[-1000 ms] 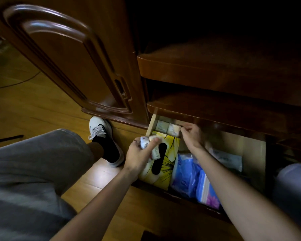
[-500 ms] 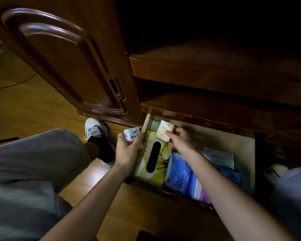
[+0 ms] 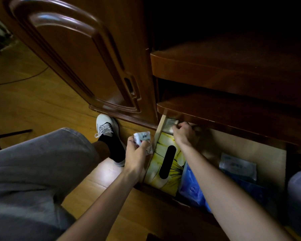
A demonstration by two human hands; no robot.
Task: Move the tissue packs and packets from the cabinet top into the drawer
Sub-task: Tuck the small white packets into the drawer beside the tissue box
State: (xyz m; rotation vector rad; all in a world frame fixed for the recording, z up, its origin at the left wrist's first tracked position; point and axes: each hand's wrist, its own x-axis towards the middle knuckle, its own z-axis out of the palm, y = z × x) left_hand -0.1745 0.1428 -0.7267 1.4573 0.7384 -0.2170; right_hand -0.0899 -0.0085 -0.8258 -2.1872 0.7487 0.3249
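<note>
Your left knee in grey trousers (image 3: 30,171) fills the near left of the view, with the wooden floor (image 3: 33,105) beyond it and your white shoe (image 3: 106,125) planted against the cabinet base.

The drawer (image 3: 261,150) stands pulled open under the lowest shelf edge. Along its near edge lie blue plastic-wrapped packs (image 3: 191,188), and at its left side a yellow tissue box (image 3: 163,159) with a dark oval slot runs from the near edge toward the back. Toward the right wall a pale clear-wrapped pack (image 3: 237,165) lies on darker blue packets; detail there is lost in shadow.

Your left hand (image 3: 137,153) hovers just outside the drawer's left wall, above the floor, with the fingers closed round a small white tissue pack (image 3: 143,139) printed with red marks. That pack is not yet in the drawer.

Your right hand (image 3: 182,133) reaches over the yellow box to the drawer's far left corner, under the overhanging shelf. Its fingertips are pinched on a small pale packet (image 3: 170,123) that sits in that corner against the left wall, at the far end of the yellow box. Whether the packet rests on the drawer floor or hangs from your fingers, I cannot tell.

Farther off, the carved cabinet door (image 3: 73,54) rises on the left, and two dark shelves (image 3: 233,70) jut out above the drawer on the right.
</note>
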